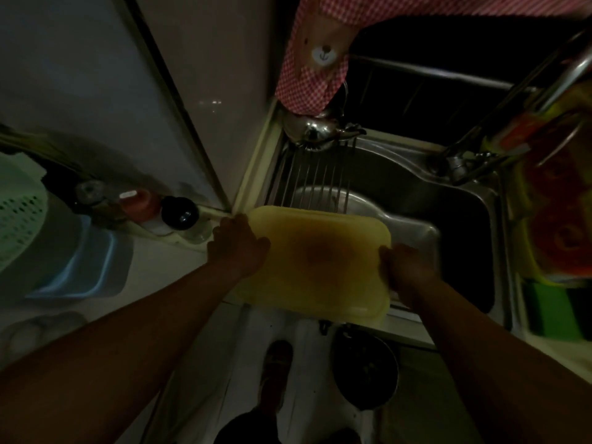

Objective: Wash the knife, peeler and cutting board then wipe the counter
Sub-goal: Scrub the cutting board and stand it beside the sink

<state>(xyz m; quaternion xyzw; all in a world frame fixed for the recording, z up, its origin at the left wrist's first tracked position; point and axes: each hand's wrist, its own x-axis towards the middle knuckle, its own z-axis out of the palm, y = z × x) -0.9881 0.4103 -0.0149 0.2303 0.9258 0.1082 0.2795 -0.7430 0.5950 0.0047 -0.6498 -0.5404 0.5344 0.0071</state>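
— Where is the cutting board (315, 261)?

— At the near left corner of the steel sink (416, 200), held flat, its far edge over the basin and its near edge past the counter's front lip. It is yellow, with a darker brown stain in the middle.

— Who holds it?

— Both hands. The left hand (237, 246) clasps the left edge, fingers curled over the board's rim. The right hand (405, 267) grips the right edge, fingers wrapped over it; that hand is blurred, so the fingertips are hard to make out.

— What lies under and beyond it?

— A wire rack (315, 184) spans the left part of the basin, just past the board's far edge. Behind the rack sits a shiny metal kettle (315, 131), and above it hangs a red checked cloth (315, 59) with a small bear face on it.

— And to the sides?

— Left of the sink, on the pale counter (166, 267), stand a black-capped jar (179, 213) and a red-capped one (139, 201), then a blue tub (93, 267) and a green perforated basket (19, 219). At the sink's right edge lies a green sponge (544, 310). The picture is dim; I cannot pick out the knife or peeler.
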